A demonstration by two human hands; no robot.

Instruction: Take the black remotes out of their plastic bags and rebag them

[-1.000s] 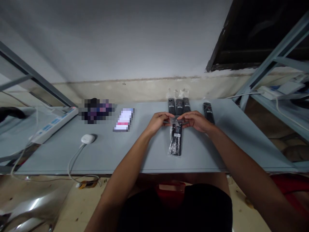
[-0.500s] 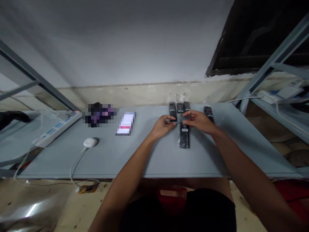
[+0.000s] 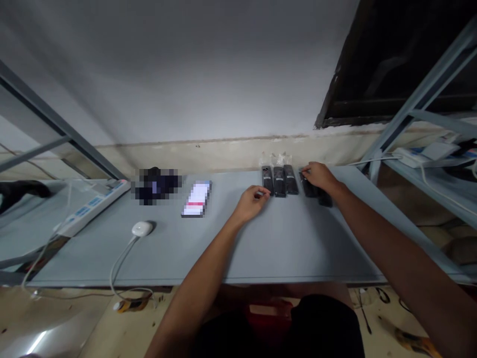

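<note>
Three black remotes in clear plastic bags (image 3: 279,180) lie side by side at the far edge of the grey table (image 3: 223,243). My right hand (image 3: 319,177) rests on top of another bagged black remote (image 3: 307,187) just to their right, fingers curled over it. One more dark remote (image 3: 325,198) lies partly under my right wrist. Left of the row, my left hand (image 3: 252,202) hovers low over the table with its fingers loosely curled and nothing visible in them.
A phone with a lit screen (image 3: 197,199) and a dark blurred object (image 3: 156,185) lie at the far left-middle. A white round device (image 3: 142,228) with a cable sits nearer. A white power strip (image 3: 89,205) lies at the left. Metal shelf frames (image 3: 417,107) stand on both sides.
The bagged remote held in both hands near the table's middle has been carried back and right, to the row at the far edge. My left hand has let go of it.
</note>
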